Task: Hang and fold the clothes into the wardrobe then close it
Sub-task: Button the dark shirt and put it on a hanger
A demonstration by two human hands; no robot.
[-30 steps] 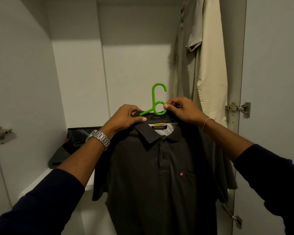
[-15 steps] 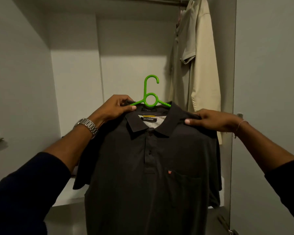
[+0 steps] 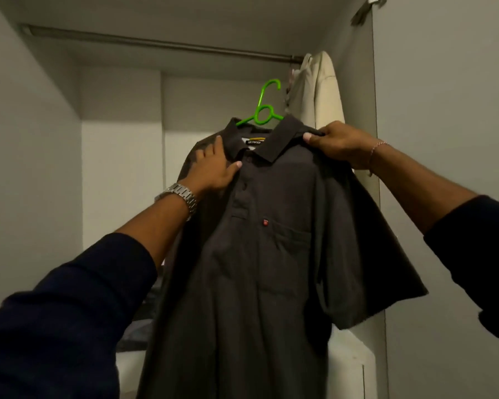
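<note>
A dark grey polo shirt (image 3: 271, 254) hangs on a green plastic hanger (image 3: 264, 109), held up inside the open wardrobe below the metal rail (image 3: 156, 43). The hanger's hook is under the rail and not touching it. My left hand (image 3: 213, 168) lies on the shirt's left shoulder by the collar, fingers spread and straight. My right hand (image 3: 340, 145) grips the right shoulder of the shirt, fingers curled over the top edge and the hanger arm beneath.
A beige shirt (image 3: 320, 93) hangs at the right end of the rail, just behind the green hanger. The wardrobe's right door (image 3: 444, 139) stands open at the right. A dark bag (image 3: 144, 318) lies on the white shelf (image 3: 349, 358) below.
The shirt and hanger have risen and shifted right toward the rail. My left hand slid from the hanger's arm down onto the shirt by the collar. The view tilted upward.
</note>
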